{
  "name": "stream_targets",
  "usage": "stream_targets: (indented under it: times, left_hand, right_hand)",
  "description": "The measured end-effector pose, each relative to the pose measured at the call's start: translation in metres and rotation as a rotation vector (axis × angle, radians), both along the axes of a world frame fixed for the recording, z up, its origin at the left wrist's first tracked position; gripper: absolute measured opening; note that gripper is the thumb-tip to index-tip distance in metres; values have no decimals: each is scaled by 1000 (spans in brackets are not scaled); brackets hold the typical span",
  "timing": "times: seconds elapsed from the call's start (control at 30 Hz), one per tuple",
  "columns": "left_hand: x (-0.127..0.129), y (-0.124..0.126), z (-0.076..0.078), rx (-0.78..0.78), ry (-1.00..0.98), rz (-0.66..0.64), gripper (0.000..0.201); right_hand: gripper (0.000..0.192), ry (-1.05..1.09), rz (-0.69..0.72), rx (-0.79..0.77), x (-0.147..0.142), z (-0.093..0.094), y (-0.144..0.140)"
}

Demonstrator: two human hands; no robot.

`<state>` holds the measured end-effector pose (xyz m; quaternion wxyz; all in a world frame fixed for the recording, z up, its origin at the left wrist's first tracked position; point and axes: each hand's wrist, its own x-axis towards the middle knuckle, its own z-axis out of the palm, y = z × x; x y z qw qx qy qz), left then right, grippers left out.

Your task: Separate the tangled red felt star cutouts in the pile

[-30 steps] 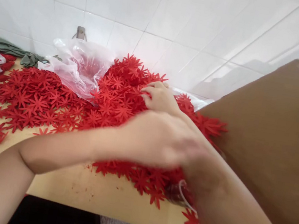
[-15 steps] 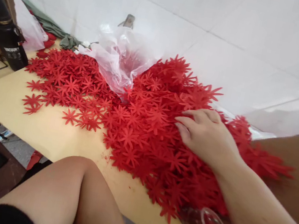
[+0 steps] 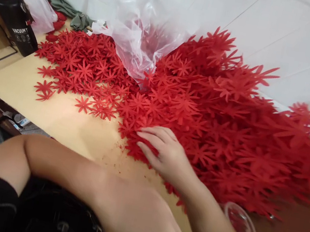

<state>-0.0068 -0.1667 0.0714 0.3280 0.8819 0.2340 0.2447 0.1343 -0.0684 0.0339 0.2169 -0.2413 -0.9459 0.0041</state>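
Flask (image 3: 11, 12): standing at the table's (image 3: 61, 121) left edge, apart from the hands.
Left hand: hidden low; grip unclear.
Right hand (image 3: 163, 153): lying flat, fingers loosely open, pressing the flowers (image 3: 218, 115), holding none.
Risk: pile is leaning; sweeping could be pushing flowers off the edge.

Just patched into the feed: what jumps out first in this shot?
A huge heap of red flower cutouts covers the yellow tabletop, piled highest at the right against the white tiled wall. The right hand lies flat on the heap's near edge, fingers spread. Behind it, a crumpled clear plastic bag spills more cutouts, and a black vacuum flask stands far left.
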Motion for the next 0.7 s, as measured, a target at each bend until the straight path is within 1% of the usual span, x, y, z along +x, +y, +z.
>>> stream_targets:
  times: [0.03,0.07,0.1,0.13,0.23,0.27,0.33,0.4,0.43,0.5,0.6,0.7]
  left_hand:
    - [-13,7,-1,51,-8,-63,16]
    - [-27,13,-3,107,-15,-74,19]
    - [-43,20,-5,166,-18,-24,24]
    - [-60,25,-8,195,-8,158,26]
    - [-107,34,-22,243,95,596,27]
    - [-120,35,-28,261,130,711,27]
    - [-142,35,-43,294,208,841,26]
    - [-158,37,-59,307,277,900,27]
    - [-163,38,-66,311,304,908,28]
    - [-169,42,-78,315,345,902,29]
    - [-169,49,-89,323,406,905,31]
    - [-167,56,-94,316,481,879,33]
  right_hand:
    - [23,31,5,-20,-16,-5,1]
    - [27,58,20,-34,-33,-10,4]
    - [32,50,4,-59,-50,-15,8]
    - [36,32,-38,-70,-68,-19,11]
    - [52,-90,-184,-109,-118,-31,23]
    - [58,-144,-211,-131,-132,-35,26]
    - [57,-243,-240,-158,-154,-41,31]
    - [45,-314,-254,-149,-166,-47,33]
    - [40,-341,-264,-139,-168,-49,34]
    - [37,-378,-309,-131,-169,-52,34]
    - [37,-397,-378,-159,-163,-54,36]
    - [36,-300,-365,-201,-156,-47,40]
